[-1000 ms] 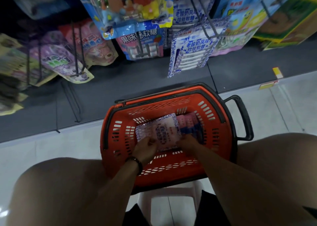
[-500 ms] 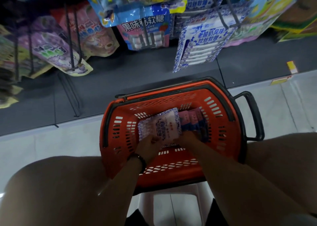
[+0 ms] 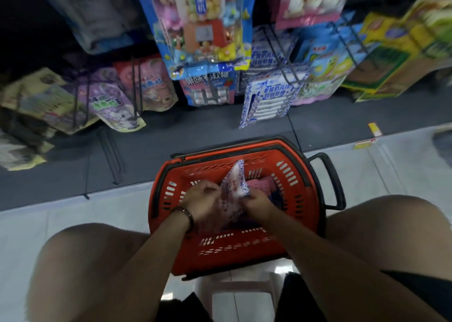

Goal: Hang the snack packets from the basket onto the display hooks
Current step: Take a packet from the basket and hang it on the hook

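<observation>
Holding blue-and-white packet tilted up inside orange basket, pinched by left hand at its 9 o'clock and right hand at 4 o'clock. Not yet hung. Pink packets left in basket. Matching packets on hooks at 12 o'clock.

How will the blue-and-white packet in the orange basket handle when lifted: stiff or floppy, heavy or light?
Probably floppy: the blue-and-white packet creases between the left hand and right hand. Likely light, since its far corner stands up unsupported.
</observation>
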Tool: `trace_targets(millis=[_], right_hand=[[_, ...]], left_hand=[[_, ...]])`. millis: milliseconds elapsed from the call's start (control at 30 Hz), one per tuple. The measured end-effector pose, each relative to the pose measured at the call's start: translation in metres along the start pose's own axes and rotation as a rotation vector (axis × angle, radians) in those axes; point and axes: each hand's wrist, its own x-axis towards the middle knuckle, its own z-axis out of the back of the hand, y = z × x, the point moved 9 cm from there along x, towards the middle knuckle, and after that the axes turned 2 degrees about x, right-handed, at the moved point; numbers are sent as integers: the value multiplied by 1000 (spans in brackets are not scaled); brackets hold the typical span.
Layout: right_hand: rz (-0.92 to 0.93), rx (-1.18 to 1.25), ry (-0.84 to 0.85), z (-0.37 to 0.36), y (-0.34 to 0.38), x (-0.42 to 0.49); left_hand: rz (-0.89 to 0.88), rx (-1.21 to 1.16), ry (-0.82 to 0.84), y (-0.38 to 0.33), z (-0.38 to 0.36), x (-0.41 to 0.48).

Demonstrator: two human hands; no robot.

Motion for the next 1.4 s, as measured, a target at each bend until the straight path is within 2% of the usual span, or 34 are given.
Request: trace_targets(millis=[100, 200, 267, 367, 467, 600, 733, 867, 1033, 1100, 1167, 1200, 1233, 1300, 1400], right_hand=[[23, 68, 89, 13, 26, -29], [107, 155, 196, 23, 74, -75], [201, 219, 221, 36, 110, -111], [311, 323, 206, 59, 154, -153], [395, 411, 193, 75, 185, -185], [469, 409, 184, 82, 214, -214], [529, 429, 160, 89, 225, -225], [643, 222, 135, 73, 229, -239], [671, 258, 72, 74, 233, -234], [691, 248, 36, 75, 235, -236], [719, 251, -22, 76, 236, -239], [744, 270, -64, 76, 238, -242], [769, 297, -114, 77, 239, -245], [807, 342, -181, 71, 243, -254], [876, 159, -204, 49, 251, -272]], left_hand=[[-49, -39, -72, -11, 21, -22], [-185, -136, -144, -27, 43, -48], [-291, -222, -134, -41, 53, -68], [-430, -212, -96, -63, 67, -97], [-478, -262, -18, -81, 77, -127], [-551, -275, 54, -103, 79, -164], [-581, -374, -86, -118, 89, -197], [-553, -495, -173, -126, 91, -211], [-541, -435, -208, -133, 99, -211], [-521, -440, -292, -134, 103, -214], [-481, -230, -574, -130, 112, -229], [-506, -81, -674, -133, 109, -239], [-585, 14, -692, -141, 99, -248], [-680, 34, -520, -152, 68, -248], [-690, -228, -275, -163, 52, -230]])
